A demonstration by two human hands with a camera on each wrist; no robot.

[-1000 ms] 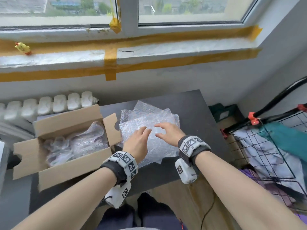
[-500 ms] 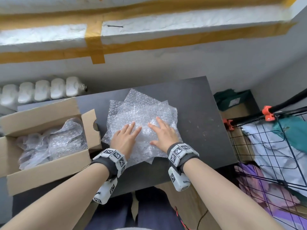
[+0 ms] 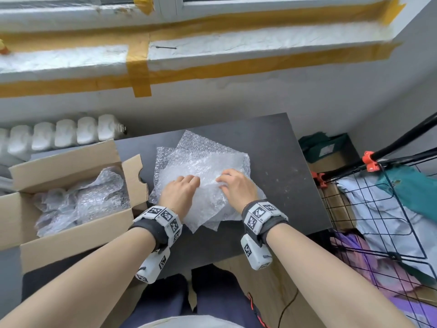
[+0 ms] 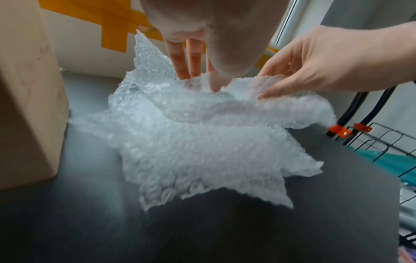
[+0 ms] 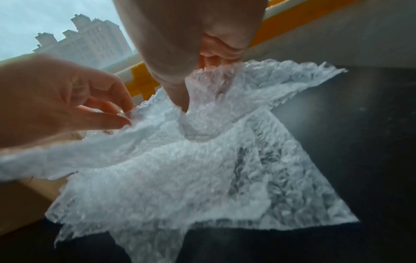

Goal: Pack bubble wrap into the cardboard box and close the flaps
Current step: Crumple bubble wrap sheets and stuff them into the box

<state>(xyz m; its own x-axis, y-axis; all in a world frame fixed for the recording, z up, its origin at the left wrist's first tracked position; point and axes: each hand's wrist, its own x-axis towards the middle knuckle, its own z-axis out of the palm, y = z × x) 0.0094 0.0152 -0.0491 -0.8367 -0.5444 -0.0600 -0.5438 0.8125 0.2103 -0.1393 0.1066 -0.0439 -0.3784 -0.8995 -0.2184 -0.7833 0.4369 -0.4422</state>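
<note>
both hands pinched the top sheet of the bubble wrap pile (image 3: 203,166): the left hand (image 3: 181,194) and right hand (image 3: 236,187) each closed thumb and fingertips on a raised fold, probably to peel one sheet free. palms faced down, wrists level above the dark table (image 3: 279,162). the cardboard box (image 3: 71,235), flaps open and part filled, stood just left.

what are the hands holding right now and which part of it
Both hands pinch the top bubble wrap sheet near its middle: left hand and right hand each bunch a fold, lifting it off the pile.
</note>
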